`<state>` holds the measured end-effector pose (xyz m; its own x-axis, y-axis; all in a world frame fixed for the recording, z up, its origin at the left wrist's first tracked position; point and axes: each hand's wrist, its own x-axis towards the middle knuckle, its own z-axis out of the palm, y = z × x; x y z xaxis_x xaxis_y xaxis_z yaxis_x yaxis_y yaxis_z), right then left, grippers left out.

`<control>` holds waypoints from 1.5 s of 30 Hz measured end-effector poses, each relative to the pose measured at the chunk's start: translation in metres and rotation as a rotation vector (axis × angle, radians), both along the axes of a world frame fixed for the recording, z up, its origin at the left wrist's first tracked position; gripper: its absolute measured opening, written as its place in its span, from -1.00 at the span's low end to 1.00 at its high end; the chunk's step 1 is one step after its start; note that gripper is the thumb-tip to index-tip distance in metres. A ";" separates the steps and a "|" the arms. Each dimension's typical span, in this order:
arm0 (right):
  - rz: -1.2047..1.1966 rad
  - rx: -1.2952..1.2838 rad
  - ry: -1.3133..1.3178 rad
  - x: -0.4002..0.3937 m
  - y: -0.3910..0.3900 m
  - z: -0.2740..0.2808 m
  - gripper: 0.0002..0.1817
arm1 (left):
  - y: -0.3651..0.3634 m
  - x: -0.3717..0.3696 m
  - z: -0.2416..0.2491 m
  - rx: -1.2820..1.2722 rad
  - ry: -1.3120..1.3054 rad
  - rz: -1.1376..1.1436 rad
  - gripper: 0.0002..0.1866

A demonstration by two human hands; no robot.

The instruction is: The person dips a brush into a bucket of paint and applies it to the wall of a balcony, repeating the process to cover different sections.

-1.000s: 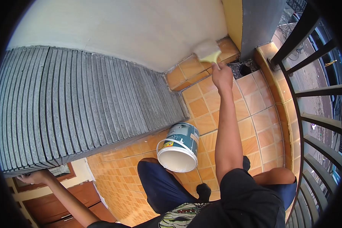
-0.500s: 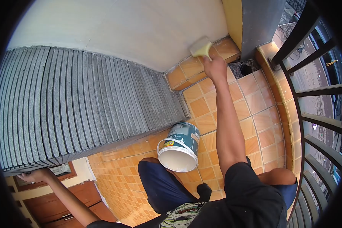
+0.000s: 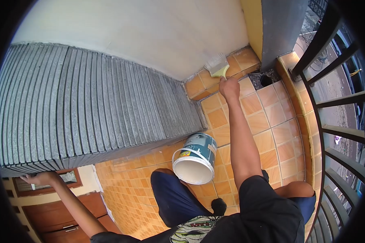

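My right hand (image 3: 230, 88) is closed round the handle of a wide paint brush (image 3: 217, 69) with a pale yellow handle. Its bristles lie at the foot of the white wall (image 3: 150, 34), by the tiled ledge. At the lower left, my left hand (image 3: 39, 179) is against the bottom edge of the grey ribbed stone cladding (image 3: 97, 105); its fingers are partly hidden, and what they grip, if anything, cannot be made out. Between the cladding and my knees, a white and teal paint bucket (image 3: 194, 158) stands on the orange tiles with its handle resting at the rim.
A dark metal railing (image 3: 342, 130) curves along the right side. Near the grey pillar (image 3: 280, 30) a dark drain hole (image 3: 266, 80) opens in the floor. The tiled ledge (image 3: 195, 87) runs below the wall. Brown wooden doors (image 3: 71, 214) are at the lower left.
The brush in my right hand has moved slightly down, and its bristles now show spread out. The view has shifted a little, with the bucket and cladding appearing farther right.
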<state>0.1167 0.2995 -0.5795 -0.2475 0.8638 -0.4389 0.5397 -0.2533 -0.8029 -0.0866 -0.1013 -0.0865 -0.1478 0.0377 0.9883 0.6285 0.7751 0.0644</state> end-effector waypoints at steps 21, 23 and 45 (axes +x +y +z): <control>0.018 0.259 0.446 -0.004 0.007 0.101 -0.55 | 0.005 -0.004 0.003 0.210 -0.010 -0.179 -0.33; 0.075 0.247 0.079 -0.011 0.012 -0.007 -0.52 | -0.003 -0.008 0.007 0.139 0.039 -0.197 -0.36; -0.063 0.182 0.385 0.025 0.076 0.061 -0.57 | 0.006 0.004 0.000 0.015 0.095 -0.062 -0.44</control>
<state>0.1418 0.3755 -0.5181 -0.3078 0.9373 -0.1637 0.1798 -0.1117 -0.9774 -0.0822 -0.0952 -0.0864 -0.0512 0.0288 0.9983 0.6789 0.7341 0.0136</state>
